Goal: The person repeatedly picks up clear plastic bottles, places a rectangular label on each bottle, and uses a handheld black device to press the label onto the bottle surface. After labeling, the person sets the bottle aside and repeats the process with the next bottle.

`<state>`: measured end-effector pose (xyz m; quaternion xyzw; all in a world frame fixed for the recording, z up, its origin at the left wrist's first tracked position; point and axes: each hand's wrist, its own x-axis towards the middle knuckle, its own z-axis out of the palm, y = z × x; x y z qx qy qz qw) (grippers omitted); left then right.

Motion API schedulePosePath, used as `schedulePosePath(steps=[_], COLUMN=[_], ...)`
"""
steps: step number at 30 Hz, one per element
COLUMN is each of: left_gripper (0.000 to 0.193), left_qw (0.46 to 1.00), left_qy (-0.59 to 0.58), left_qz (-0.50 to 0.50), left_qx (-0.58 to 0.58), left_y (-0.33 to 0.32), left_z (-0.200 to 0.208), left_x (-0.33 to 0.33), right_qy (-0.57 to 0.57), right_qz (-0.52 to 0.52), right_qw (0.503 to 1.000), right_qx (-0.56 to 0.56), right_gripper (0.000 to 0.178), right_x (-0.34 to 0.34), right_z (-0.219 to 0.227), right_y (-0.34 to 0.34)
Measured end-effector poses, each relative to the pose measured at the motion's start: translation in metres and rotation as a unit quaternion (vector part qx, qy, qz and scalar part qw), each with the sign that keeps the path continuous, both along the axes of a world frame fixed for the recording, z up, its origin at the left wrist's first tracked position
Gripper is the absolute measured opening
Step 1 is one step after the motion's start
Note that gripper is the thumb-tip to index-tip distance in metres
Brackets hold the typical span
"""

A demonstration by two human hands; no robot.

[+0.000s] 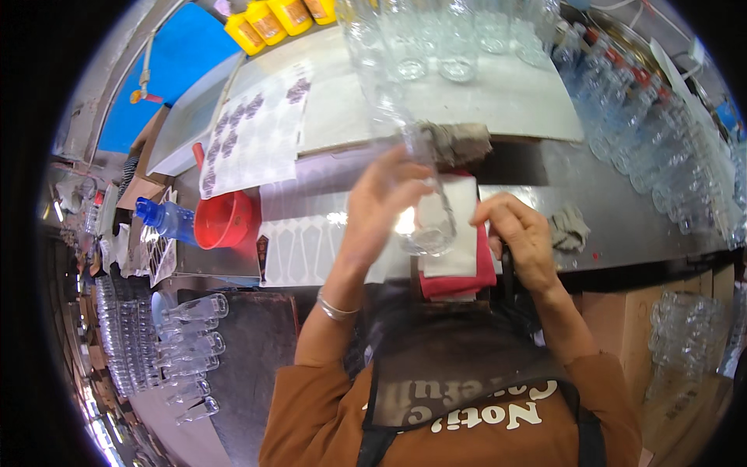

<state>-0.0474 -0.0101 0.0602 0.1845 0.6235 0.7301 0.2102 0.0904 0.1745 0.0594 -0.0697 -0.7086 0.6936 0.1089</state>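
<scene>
Over the white pad (461, 253), a clear bottle (438, 214) slants alongside the left hand (377, 202), whose blurred, parted fingers cross it; I cannot tell how firmly. Near the pad's edge the right hand (517, 233) curls, any pinch unclear. A red pot (222, 222) shows indistinct contents. The bottle is transparent, round-based, glinting.

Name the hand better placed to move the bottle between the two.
Probably the left hand: its blurred fingers lie across the clear bottle. The right hand, curled, is apart from it, by the red cloth.
</scene>
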Motion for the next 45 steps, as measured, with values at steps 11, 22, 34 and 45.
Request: schedulePosePath(steps=[11,22,34,45], left_gripper=[0.056,0.054,0.061,0.062], left_qw=[0.989,0.959,0.974,0.964], left_qy=[0.072,0.220,0.183,0.194], left_qz=[0.004,0.058,0.047,0.064], left_qx=[-0.129,-0.169,-0.124,-0.173], left_y=[0.002,0.000,0.001,0.007], left_z=[-0.040,-0.040,-0.063,-0.049], left_x=[0.051,0.058,0.070,0.067], right_qy=[-0.042,-0.078,-0.047,-0.075], right_qz=[-0.032,0.002,0.031,0.005], right_qw=[0.977,0.993,0.972,0.987], right_qx=[0.207,0.091,0.229,0.142], right_gripper=[0.056,0.052,0.044,0.044], right_x=[0.014,0.005,-0.001,0.003], right_z=[-0.046,-0.062,-0.055,-0.053], right_y=[-0.012,-0.011,0.010,-0.008])
